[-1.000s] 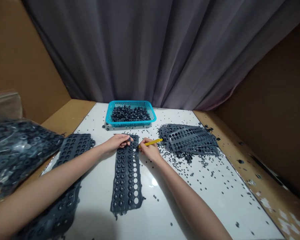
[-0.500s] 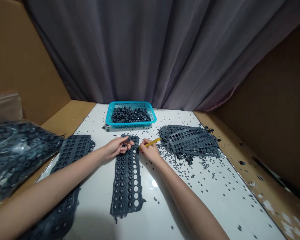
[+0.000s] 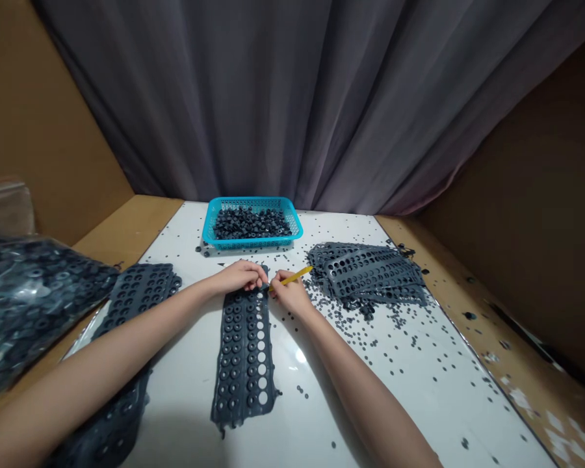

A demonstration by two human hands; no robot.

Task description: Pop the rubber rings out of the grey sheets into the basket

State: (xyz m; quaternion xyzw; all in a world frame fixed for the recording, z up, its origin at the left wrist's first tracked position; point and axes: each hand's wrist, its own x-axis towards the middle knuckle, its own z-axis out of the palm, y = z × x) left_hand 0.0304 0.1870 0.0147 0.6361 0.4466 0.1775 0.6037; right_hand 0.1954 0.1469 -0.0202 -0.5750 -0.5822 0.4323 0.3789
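A black rubber sheet (image 3: pixel 242 364) moulded with rows of small round grommets lies lengthwise on the white table. Its right-hand row shows a line of round white holes. Over the sheet's far end, my left hand (image 3: pixel 238 278) is closed, thumb and finger pinching a small dark rubber grommet (image 3: pixel 263 286). Just to the right, my right hand (image 3: pixel 288 292) grips a slim yellow pen-like tool (image 3: pixel 296 275), its tip close to the left fingertips. What the tip touches is too small to tell.
A blue basket (image 3: pixel 205 227) of loose grommets stands at the back. Punched sheets (image 3: pixel 370 270) are piled right, among scattered black discs. More sheets (image 3: pixel 143 286) lie left under my forearm, beside a clear bag (image 3: pixel 39 292) of rubber rings. Cardboard walls and a grey curtain (image 3: pixel 253 97) enclose the table.
My left hand has turned over, from fingers curled upward to knuckles up, with its fingertips closer to the yellow tool's tip. The right hand has hardly moved.
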